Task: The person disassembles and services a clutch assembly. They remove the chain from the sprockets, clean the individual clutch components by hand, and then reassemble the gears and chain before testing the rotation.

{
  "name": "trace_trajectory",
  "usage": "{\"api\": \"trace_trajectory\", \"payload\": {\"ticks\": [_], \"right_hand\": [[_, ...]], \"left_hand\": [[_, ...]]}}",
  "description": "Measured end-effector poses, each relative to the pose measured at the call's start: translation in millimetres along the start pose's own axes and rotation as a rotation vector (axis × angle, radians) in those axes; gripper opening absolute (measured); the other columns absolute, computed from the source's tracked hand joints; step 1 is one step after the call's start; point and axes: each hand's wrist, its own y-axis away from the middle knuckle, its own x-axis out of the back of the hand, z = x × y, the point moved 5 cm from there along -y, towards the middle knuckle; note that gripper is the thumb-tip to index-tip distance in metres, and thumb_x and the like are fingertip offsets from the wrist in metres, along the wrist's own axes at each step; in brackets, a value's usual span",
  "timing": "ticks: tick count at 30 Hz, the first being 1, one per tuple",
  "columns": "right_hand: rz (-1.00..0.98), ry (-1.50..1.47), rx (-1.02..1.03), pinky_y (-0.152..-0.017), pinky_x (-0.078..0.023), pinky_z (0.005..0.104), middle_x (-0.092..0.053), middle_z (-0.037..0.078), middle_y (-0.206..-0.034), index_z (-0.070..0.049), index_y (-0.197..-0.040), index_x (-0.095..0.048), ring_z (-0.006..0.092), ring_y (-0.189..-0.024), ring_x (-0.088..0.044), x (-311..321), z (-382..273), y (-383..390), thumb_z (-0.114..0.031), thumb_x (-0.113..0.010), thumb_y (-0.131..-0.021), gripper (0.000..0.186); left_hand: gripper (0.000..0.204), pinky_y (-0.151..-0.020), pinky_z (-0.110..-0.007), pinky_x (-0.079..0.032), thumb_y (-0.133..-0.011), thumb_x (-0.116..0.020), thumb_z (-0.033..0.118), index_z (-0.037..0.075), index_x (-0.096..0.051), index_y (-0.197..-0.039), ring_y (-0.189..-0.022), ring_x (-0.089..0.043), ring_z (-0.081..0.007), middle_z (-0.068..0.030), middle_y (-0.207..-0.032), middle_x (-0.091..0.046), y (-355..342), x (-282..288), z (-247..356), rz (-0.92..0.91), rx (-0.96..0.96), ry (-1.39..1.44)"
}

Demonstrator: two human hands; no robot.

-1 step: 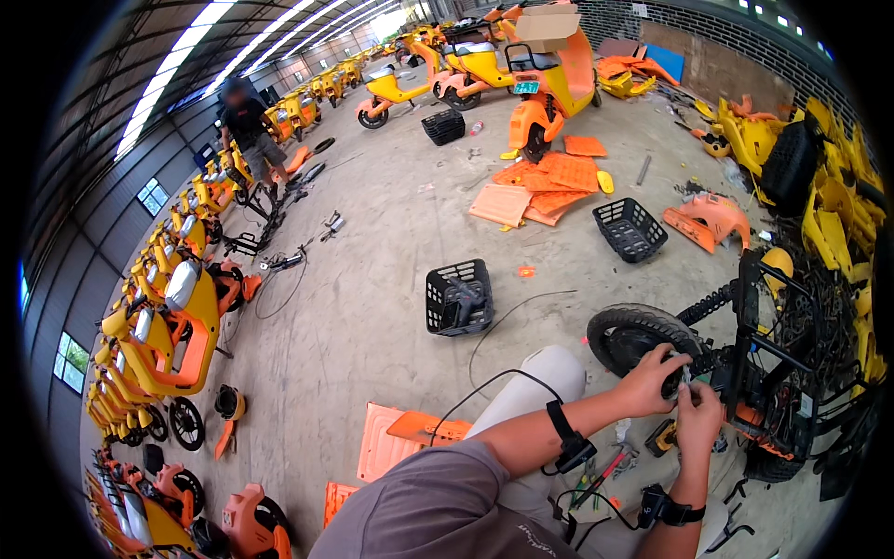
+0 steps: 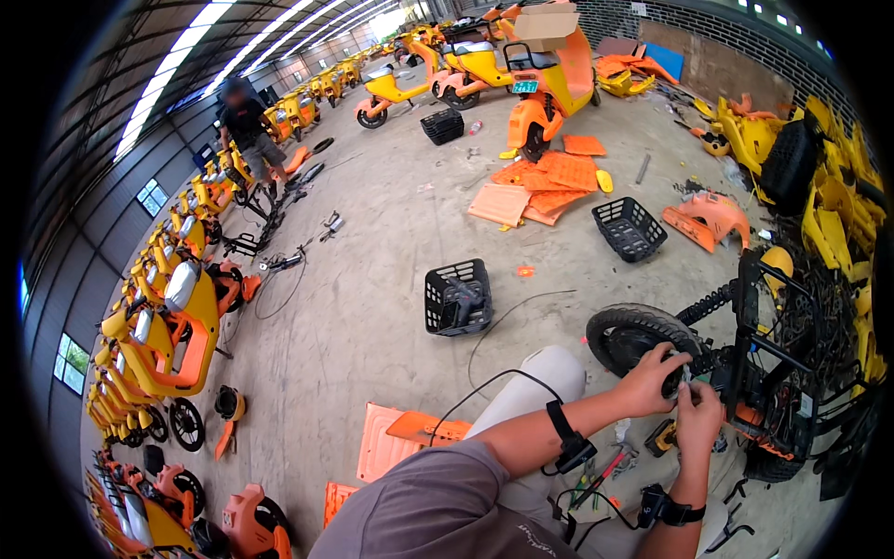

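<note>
My left hand (image 2: 655, 380) and my right hand (image 2: 700, 419) meet beside the hub of a black-tyred wheel (image 2: 616, 328), fingers bent inward. Between their fingertips is a small greyish piece (image 2: 686, 374), too small to name. The wheel belongs to a stripped scooter frame (image 2: 745, 312) lying on its side, with a coiled shock absorber (image 2: 705, 304) next to the tyre. Just below my hands, a yellow-and-black power tool (image 2: 662, 438) lies on the floor. Closer to me are a red-handled tool (image 2: 613, 464) and several small hand tools, partly hidden by my arms.
Black baskets (image 2: 457, 296) (image 2: 630, 230) stand on the concrete floor ahead. Orange panels (image 2: 549, 182) are piled beyond them, and others (image 2: 386, 443) lie by my left side. Yellow body parts (image 2: 829, 219) are heaped at right. Scooters (image 2: 172, 345) line the left, where a person (image 2: 250, 135) stands farther back.
</note>
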Motion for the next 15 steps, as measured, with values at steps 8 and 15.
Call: {"api": "trace_trajectory", "payload": {"ticks": [8,15], "right_hand": [[0.012,0.19,0.073,-0.066,-0.049,0.0443,-0.067,0.018,-0.084,0.002,-0.086,-0.066,0.0359,-0.074,-0.065,-2,-8,-6,-0.021,-0.07,-0.088,0.024],[0.063,0.274,0.116,-0.067,-0.048,0.0466,-0.066,0.018,-0.082,0.0,-0.086,-0.066,0.0389,-0.075,-0.063,15,-12,-5,-0.024,-0.07,-0.087,0.024]], "left_hand": [[0.08,-0.105,-0.047,-0.041,-0.067,-0.083,0.022,0.012,-0.048,-0.138,-0.124,-0.046,-0.0478,-0.0289,-0.136,-0.04,-6,-4,-8,0.036,0.063,0.041],[0.075,-0.103,-0.045,-0.043,-0.067,-0.082,0.023,0.01,-0.052,-0.135,-0.12,-0.05,-0.0449,-0.0273,-0.127,-0.048,-13,-10,2,0.062,-0.015,0.029]]}}
